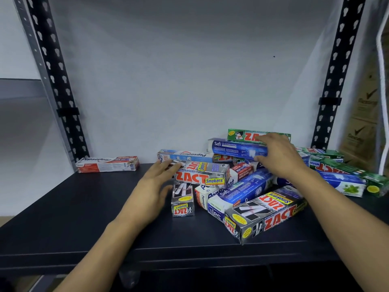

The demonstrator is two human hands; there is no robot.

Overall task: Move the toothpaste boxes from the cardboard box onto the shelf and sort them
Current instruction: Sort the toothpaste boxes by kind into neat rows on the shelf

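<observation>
A jumbled heap of toothpaste boxes lies on the dark shelf (73, 218), right of centre. My right hand (280, 157) grips a blue Safi box (235, 148) on top of the heap, in front of a green Zact box (248, 135). My left hand (155, 186) hovers with fingers spread at the heap's left edge, its fingertips touching a silver Zact Smokers box (200, 175). Another silver Zact Smokers box (267, 213) lies at the front. One red and white Pepsodent box (107, 164) lies alone at the back left.
Black perforated uprights stand at the left (61, 91) and right (336, 81) of the bay, with a white wall behind. Green Zact boxes (347, 165) spill to the far right. A brown carton (366, 114) stands beyond the right upright.
</observation>
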